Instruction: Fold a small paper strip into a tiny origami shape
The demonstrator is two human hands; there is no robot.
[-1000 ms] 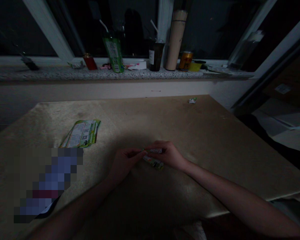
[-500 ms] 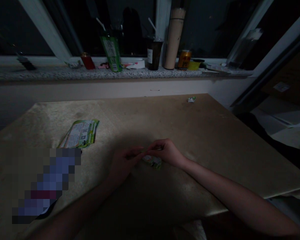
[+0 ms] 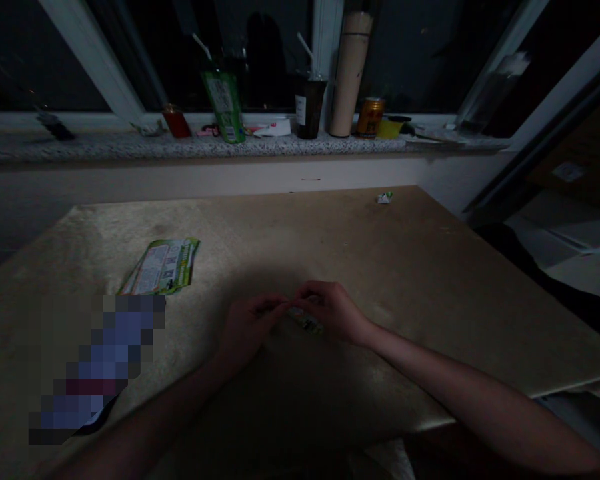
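Note:
My left hand (image 3: pixel 247 328) and my right hand (image 3: pixel 333 310) meet over the middle of the tan table (image 3: pixel 420 267). Between their fingertips they pinch a small green and white folded wrapper (image 3: pixel 306 322) just above the tabletop. The light is dim and the fingers hide most of the wrapper. A thin stack of green and white printed packets (image 3: pixel 163 267) lies flat to the left of my hands.
A blurred-out dark object (image 3: pixel 97 363) lies at the near left. A small crumpled green and white scrap (image 3: pixel 385 197) sits near the far right corner. The stone window sill (image 3: pixel 105 148) carries a green carton (image 3: pixel 223 107), a dark cup (image 3: pixel 307 107), a tall beige cylinder (image 3: pixel 349 77) and a yellow can (image 3: pixel 370 118).
Both hands have stayed in place; the fingers have closed tighter over the wrapper, so less of it shows now.

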